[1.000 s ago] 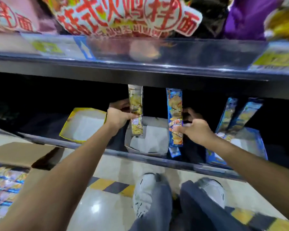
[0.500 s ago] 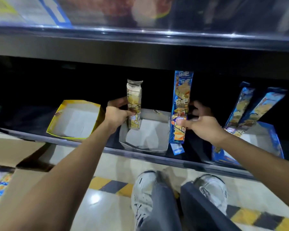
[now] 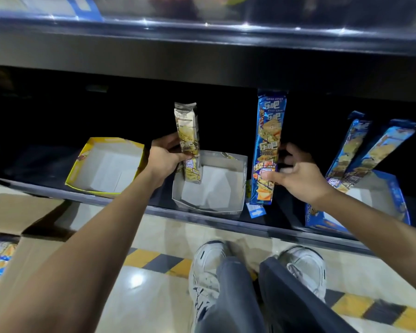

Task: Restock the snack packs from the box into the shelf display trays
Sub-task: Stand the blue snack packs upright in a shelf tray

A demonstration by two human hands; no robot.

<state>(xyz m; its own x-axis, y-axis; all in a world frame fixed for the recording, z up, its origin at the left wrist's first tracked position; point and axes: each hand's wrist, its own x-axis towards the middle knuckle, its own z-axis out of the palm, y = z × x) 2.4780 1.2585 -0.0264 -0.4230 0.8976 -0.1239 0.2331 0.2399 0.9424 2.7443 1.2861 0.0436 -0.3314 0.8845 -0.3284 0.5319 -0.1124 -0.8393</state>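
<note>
While our L hand [image 3: 165, 159] grips the beige pack [image 3: 187, 131] upright, lower end inside the grey tray [image 3: 226, 209] by its left wall, our R hand [image 3: 296, 176] pinches the blue pack [image 3: 269, 140] upright betw. that tray's right edge & the blue tray [image 3: 400, 205]. Pack top sits just under the upper shelf edge [image 3: 202, 66].

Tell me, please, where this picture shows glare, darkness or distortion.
Head view: specks of glare on the upper shelf's front strip and the glossy floor; the recess behind the beige pack and the blue pack is near black; the wide lens bows the lower shelf rail; the box at left is smeared.
</note>
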